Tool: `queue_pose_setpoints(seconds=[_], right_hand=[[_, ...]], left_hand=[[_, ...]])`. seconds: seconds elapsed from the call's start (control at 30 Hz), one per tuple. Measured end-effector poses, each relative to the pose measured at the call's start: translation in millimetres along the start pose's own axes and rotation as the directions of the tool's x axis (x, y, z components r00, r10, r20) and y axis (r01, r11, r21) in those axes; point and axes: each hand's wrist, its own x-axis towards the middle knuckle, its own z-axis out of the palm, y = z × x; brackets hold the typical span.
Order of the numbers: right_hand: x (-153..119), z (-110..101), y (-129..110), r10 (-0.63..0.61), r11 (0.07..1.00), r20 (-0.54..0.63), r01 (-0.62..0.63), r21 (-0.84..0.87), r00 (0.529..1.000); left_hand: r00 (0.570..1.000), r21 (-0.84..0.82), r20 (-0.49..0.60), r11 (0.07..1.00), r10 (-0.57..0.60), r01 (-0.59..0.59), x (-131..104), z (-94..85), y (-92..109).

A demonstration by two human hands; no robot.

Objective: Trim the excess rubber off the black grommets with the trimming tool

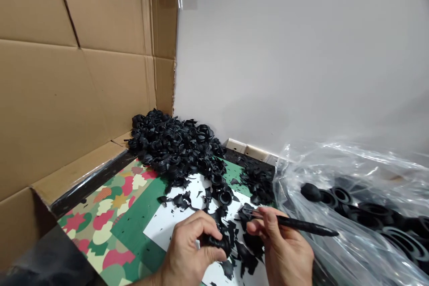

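My left hand (189,248) is closed around a black ribbed rubber part (216,242), pinched between thumb and fingers and partly hidden by them. In my right hand (286,248) is a slim black-handled tool (308,225), gripped like a pen. Its thin metal end points left towards the rubber part, apart from it; whether it is a blade or prongs I cannot tell. Torn black scraps (243,259) lie below and between both hands on a white sheet (161,228). A small black ring-shaped piece (225,196) rests just beyond my left hand.
A large heap of black rubber pieces (177,143) stands against the wall, with a smaller pile (258,183) to its right. Cardboard (77,85) walls the left side. At right, a clear plastic bag (301,170) holds several black rubber parts (372,210). Patterned paper (117,205) covers the left surface.
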Motion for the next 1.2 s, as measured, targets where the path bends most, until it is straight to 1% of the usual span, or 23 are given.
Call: queue_pose_setpoints(seconds=[0.07, 0.13, 0.17, 0.23, 0.4, 0.53, 0.67, 0.77, 0.9, 1.03, 1.1, 1.2], right_hand=[[-3, 2, -1, 0.012, 0.995, 0.107, -0.022, 0.092, 0.994], [-8, 6, -1, 0.003, 0.986, 0.221, -0.04, 0.163, 0.975], [-12, 7, -1, -0.012, 0.981, 0.258, -0.039, 0.19, 0.966], [-18, 11, -1, -0.04, 0.974, 0.296, -0.028, 0.223, 0.954], [-29, 17, -6, -0.066, 0.977, 0.305, 0.0, 0.215, 0.95], [-27, 15, -5, -0.067, 0.985, 0.277, 0.019, 0.17, 0.959], [-22, 12, 0, -0.085, 0.995, 0.245, 0.069, 0.071, 0.966], [-21, 11, 2, -0.063, 0.998, 0.244, 0.056, 0.034, 0.968], [-21, 11, 2, -0.054, 0.998, 0.286, 0.06, -0.012, 0.957], [-22, 12, 2, 0.012, 0.997, 0.297, 0.01, -0.073, 0.955], [-25, 13, 3, 0.067, 0.994, 0.332, -0.034, -0.105, 0.941], [-31, 18, 5, 0.151, 0.981, 0.439, -0.08, -0.176, 0.886]], left_hand=[[0.999, -0.003, -0.018, 1.0, -0.028, 0.028, 1, -0.3, 0], [0.998, -0.003, -0.035, 0.998, -0.055, 0.055, 2, -0.2, 0], [0.997, -0.002, -0.042, 0.998, -0.068, 0.068, 2, 0.0, 0], [0.994, -0.002, -0.058, 0.996, -0.094, 0.094, 2, 0.8, 0], [0.984, -0.027, -0.085, 0.987, -0.159, 0.157, 3, 2.6, 4], [0.977, -0.028, -0.096, 0.982, -0.188, 0.186, 6, 2.5, 6], [0.978, -0.01, -0.101, 0.984, -0.181, 0.181, 6, 2.4, 7], [0.978, -0.004, -0.104, 0.983, -0.181, 0.182, 5, 2.7, 8], [0.978, -0.003, -0.11, 0.984, -0.178, 0.178, 5, 2.7, 8], [0.981, 0.0, -0.104, 0.987, -0.162, 0.163, 6, 2.0, 8], [0.984, 0.002, -0.097, 0.988, -0.153, 0.154, 6, 1.7, 8], [0.988, 0.002, -0.081, 0.992, -0.129, 0.13, 6, 1.4, 7]])
